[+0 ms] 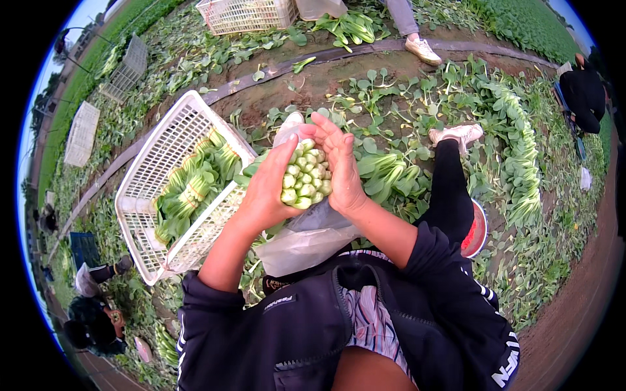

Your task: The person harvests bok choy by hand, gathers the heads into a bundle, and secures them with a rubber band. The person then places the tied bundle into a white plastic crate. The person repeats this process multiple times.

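Note:
Between my two hands is a bunch of bok choy (306, 174), its pale cut stem ends facing up toward me. My left hand (270, 182) wraps the bunch's left side. On its right side my right hand (342, 166) presses, fingers pointing away from me. The leaves below the bunch are mostly hidden by my hands. To my left a white plastic crate (140, 186) stands tilted in view, holding several tied bundles of bok choy (199, 186). Loose bok choy (388, 174) lies on the ground just right of my right hand.
A clear plastic sheet (303, 251) covers my lap. By my right leg stands a bowl (481, 228) with red contents. A long row of bok choy (518, 150) lies farther right. Another crate (248, 14) and a person's shoe (422, 49) are ahead. Other people crouch at both sides.

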The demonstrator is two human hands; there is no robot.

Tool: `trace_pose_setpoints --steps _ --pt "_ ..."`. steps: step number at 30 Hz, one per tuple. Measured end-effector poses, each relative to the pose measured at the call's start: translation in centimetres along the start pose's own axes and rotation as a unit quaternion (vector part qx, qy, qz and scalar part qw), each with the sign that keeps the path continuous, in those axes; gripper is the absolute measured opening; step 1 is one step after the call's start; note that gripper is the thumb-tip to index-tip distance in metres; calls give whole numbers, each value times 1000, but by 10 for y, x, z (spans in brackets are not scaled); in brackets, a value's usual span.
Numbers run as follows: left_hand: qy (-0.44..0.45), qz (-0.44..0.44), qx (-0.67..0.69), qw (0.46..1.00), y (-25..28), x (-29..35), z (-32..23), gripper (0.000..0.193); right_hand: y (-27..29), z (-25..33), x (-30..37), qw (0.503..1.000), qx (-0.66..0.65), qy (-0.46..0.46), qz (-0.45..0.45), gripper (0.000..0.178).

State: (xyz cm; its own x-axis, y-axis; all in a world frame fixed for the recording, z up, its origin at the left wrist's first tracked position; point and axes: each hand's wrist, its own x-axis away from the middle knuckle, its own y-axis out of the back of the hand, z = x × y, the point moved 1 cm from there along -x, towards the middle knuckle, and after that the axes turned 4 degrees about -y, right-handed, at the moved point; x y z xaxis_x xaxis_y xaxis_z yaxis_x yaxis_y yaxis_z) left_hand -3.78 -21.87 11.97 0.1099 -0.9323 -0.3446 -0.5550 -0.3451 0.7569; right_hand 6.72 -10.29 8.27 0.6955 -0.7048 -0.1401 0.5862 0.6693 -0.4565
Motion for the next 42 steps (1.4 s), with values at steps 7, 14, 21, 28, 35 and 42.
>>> trace_pose_setpoints --steps 7,14,21,28,35,42 --pt "46 65 27 996 4 -9 -6 117 6 -4 -6 998 -53 -34 -5 73" --pt "-42 46 -48 997 -5 -11 -11 101 12 21 23 896 386 187 118 99" --pt "4 12 -31 999 -6 -9 -15 104 1 7 16 854 460 230 78 92" --pt "30 -13 36 999 -8 -15 -17 117 -2 11 17 890 387 241 -14 61" --pt "-25 8 -79 997 -15 -17 -31 110 11 27 11 961 247 109 59 78" --pt "-28 25 -75 996 -13 -16 -32 115 8 13 9 883 430 148 115 80"
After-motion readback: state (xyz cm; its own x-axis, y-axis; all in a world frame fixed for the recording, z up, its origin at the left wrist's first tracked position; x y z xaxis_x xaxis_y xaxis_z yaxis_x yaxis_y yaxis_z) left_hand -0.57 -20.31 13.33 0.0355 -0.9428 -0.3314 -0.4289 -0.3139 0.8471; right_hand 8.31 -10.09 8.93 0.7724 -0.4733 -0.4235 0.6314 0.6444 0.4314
